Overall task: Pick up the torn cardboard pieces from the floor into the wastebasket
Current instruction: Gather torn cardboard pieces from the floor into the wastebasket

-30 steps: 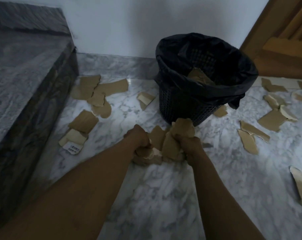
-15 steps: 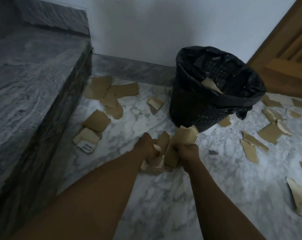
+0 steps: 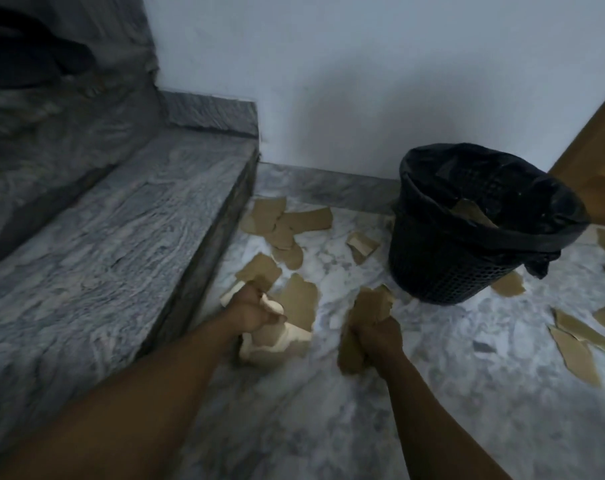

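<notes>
You are looking down at a marble floor (image 3: 329, 420) in a corner, with both bare forearms reaching forward. Your left hand (image 3: 251, 311) is curled into a fist around a bundle of pale cardboard (image 3: 277, 339), which sticks out below and to the right of the knuckles. Your right hand (image 3: 375, 336) is also closed tight, around a brown wad of cardboard (image 3: 370, 303) that stands up out of the top of the fist. Both hands sit low near the floor and apart from each other. Each carries its own load, probably so that one trip clears more.

The wastebasket (image 3: 432, 268), black mesh with a black bag liner (image 3: 523, 233) folded over its rim, stands upright ahead of your right hand, close to the white wall. Its mouth is open, and one brown scrap (image 3: 469, 211) leans inside.

Many torn pieces are still on the floor. There is a cluster (image 3: 287, 220) beside the grey stone step (image 3: 121, 220) on the left, a small piece (image 3: 361, 244) just left of the basket, and more scattered pieces (image 3: 575, 344) on the right. The job looks well short of done.

The next move is likely to be lifting both fists over the rim and letting go. The right fist is nearer. The pieces look light and stiff, so loose ones may slip out or catch on the liner.
</notes>
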{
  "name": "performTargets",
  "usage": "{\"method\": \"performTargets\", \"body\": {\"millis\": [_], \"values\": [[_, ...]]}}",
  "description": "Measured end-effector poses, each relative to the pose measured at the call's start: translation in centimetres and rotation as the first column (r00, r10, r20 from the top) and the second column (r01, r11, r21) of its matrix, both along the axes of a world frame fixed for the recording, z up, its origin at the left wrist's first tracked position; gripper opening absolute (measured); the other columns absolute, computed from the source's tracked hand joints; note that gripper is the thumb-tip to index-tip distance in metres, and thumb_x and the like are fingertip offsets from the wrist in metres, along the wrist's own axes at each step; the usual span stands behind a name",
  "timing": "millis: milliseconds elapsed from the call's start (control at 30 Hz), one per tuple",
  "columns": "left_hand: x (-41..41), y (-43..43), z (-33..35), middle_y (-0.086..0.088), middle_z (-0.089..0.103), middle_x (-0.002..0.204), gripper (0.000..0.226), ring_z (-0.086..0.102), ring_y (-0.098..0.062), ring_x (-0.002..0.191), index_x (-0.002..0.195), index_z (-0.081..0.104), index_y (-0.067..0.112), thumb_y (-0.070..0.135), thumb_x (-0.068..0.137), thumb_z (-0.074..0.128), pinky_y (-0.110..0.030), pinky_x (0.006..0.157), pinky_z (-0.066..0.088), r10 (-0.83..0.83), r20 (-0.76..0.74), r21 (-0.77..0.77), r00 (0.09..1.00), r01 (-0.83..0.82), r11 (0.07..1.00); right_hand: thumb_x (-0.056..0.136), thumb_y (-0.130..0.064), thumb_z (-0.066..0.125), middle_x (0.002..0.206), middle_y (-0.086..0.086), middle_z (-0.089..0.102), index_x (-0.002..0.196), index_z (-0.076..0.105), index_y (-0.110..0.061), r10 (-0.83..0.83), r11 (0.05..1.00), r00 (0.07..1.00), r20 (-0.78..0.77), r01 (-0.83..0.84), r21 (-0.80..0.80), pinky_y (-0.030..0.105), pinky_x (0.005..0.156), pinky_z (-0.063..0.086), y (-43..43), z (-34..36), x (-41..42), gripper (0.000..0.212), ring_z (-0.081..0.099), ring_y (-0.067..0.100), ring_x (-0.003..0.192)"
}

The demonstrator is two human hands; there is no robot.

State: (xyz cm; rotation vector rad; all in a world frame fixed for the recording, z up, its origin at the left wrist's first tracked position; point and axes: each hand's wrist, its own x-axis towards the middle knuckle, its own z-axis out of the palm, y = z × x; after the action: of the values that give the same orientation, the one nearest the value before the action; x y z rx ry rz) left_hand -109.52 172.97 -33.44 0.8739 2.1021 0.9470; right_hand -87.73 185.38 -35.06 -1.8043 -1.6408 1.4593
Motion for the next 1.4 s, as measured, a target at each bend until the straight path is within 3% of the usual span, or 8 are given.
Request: {"method": "performTargets", "body": {"millis": [167, 333, 467, 667, 800, 933, 1067, 1400], "values": [[-2.6, -1.2, 0.0, -0.002, 0.051, 0.112, 0.062, 0.057, -0.016, 0.101, 0.083, 0.044, 0.029, 0.016, 0.05, 0.095, -0.03, 0.093, 0.047, 0.207, 0.0, -0.034, 0.978, -0.207, 0.978, 0.081, -0.047, 0.064, 0.155, 0.01, 0.023, 0.148, 0.035, -0.02, 0.129, 0.987, 0.928, 0.348, -0.154, 0.045, 0.053, 0.113, 0.027, 1.8, 0.0, -1.5, 0.078, 0.029, 0.036, 0.135], [-5.5, 0.7, -1.9, -0.004, 0.059, 0.122, 0.1, 0.061, -0.025, 0.111, 0.115, 0.052, 0.02, 0.062, 0.033, 0.092, -0.038, 0.083, 0.057, 0.229, -0.043, -0.205, 0.973, -0.232, 0.951, 0.074, -0.06, 0.056, 0.143, 0.008, 0.045, 0.144, 0.042, -0.018, 0.209, 0.97, 0.857, 0.471, -0.241, 0.008, 0.052, 0.108, 0.035, 3.8, -1.5, -2.4, 0.084, 0.042, 0.033, 0.129], [-4.6, 0.9, -0.9, -0.014, 0.039, 0.149, 0.107, 0.05, -0.035, 0.125, 0.152, 0.021, 0.008, 0.042, 0.072, 0.084, -0.04, 0.08, 0.056, 0.18, -0.055, -0.42, 0.982, -0.186, 0.888, 0.091, -0.061, 0.045, 0.137, 0.013, 0.054, 0.142, 0.047, -0.01, 0.254, 0.946, 0.87, 0.423, -0.315, 0.081, 0.041, 0.105, 0.04, 3.5, -0.8, -3.2, 0.072, 0.053, 0.03, 0.122], [-4.7, 1.3, -1.1, -0.016, 0.049, 0.139, 0.092, 0.057, -0.032, 0.119, 0.144, 0.037, -0.001, 0.044, 0.076, 0.08, -0.038, 0.092, 0.053, 0.065, -0.118, -0.535, 0.991, -0.119, 0.836, 0.091, -0.066, 0.042, 0.145, 0.013, 0.049, 0.144, 0.045, -0.01, 0.281, 0.934, 0.913, 0.298, -0.331, 0.135, 0.034, 0.111, 0.037, 1.9, 1.4, -4.9, 0.078, 0.051, 0.029, 0.128], [-3.6, 1.2, -0.7, -0.013, 0.048, 0.137, 0.079, 0.052, -0.028, 0.124, 0.138, 0.046, 0.003, 0.044, 0.078, 0.078, -0.034, 0.101, 0.047, -0.111, -0.195, -0.573, 0.974, -0.021, 0.82, 0.083, -0.078, 0.008, 0.155, 0.01, 0.038, 0.154, 0.032, -0.017, 0.403, 0.865, 0.865, 0.3, -0.467, 0.184, 0.032, 0.117, 0.023, 2.0, 0.0, -5.2, 0.096, 0.041, 0.025, 0.138], [-2.4, 1.5, -0.5, -0.01, 0.054, 0.133, 0.092, 0.057, -0.029, 0.115, 0.132, 0.052, 0.009, 0.049, 0.057, 0.088, -0.037, 0.093, 0.052, -0.245, -0.199, -0.578, 0.949, 0.089, 0.811, 0.092, -0.039, 0.057, 0.104, 0.011, 0.066, 0.112, 0.061, -0.005, 0.236, 0.949, 0.937, 0.257, -0.279, 0.146, 0.031, 0.071, 0.052, 1.2, 1.9, -5.3, 0.039, 0.058, 0.02, 0.079], [-1.0, 1.8, -1.1, -0.01, 0.053, 0.13, 0.085, 0.055, -0.031, 0.114, 0.123, 0.05, 0.02, 0.046, 0.051, 0.087, -0.042, 0.092, 0.053, -0.342, -0.232, -0.602, 0.91, 0.142, 0.786, 0.085, -0.028, 0.078, 0.127, 0.019, 0.055, 0.142, 0.038, 0.003, 0.2, 0.976, 0.98, -0.015, -0.2, -0.09, 0.044, 0.079, 0.056, 3.4, 0.5, -3.6, 0.077, 0.059, 0.036, 0.11], [-1.0, 2.6, -0.8, -0.013, 0.036, 0.136, 0.082, 0.054, -0.033, 0.113, 0.129, 0.046, 0.023, 0.037, 0.061, 0.09, -0.043, 0.093, 0.052, -0.422, -0.242, -0.622, 0.874, 0.194, 0.759, 0.08, -0.019, 0.081, 0.086, -0.003, 0.057, 0.085, 0.052, -0.021, 0.343, 0.922, 0.915, -0.215, -0.372, -0.112, 0.029, 0.058, 0.052, 2.6, 1.5, -5.7, 0.029, 0.058, 0.014, 0.076]]}}
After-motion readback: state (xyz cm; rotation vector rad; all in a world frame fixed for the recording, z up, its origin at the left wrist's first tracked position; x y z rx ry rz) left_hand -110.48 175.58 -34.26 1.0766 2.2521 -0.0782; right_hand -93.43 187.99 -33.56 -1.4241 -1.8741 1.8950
